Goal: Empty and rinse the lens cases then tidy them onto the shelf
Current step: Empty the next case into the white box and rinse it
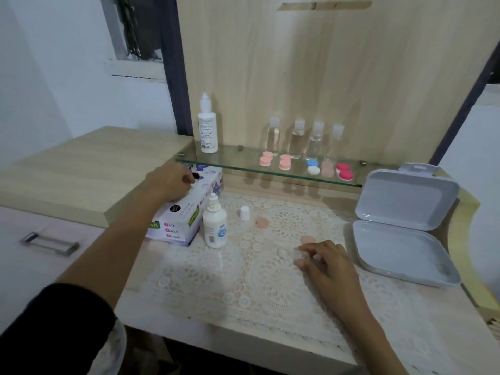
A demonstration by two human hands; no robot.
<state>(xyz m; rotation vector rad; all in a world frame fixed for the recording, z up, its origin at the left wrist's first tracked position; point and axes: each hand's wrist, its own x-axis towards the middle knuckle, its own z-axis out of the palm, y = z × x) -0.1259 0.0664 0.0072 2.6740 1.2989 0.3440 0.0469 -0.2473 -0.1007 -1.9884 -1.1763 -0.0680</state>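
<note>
left sleeve (54, 320): black, loose, ends near elbow
cloth (120, 343): pale, patterned, under that sleeve
left hand (170, 182), right hand (327, 263): bare

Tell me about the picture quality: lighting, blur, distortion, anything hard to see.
In the head view the light is dim and bluish and everything is soft; the wide lens bows straight edges near the sides; lens cases on the glass shelf cast faint shadows on the wood below; the clear lens case pinched by the right hand nearly vanishes against the lace mat.

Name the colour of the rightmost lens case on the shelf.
Lens case: bright pink caps, head view.
</note>
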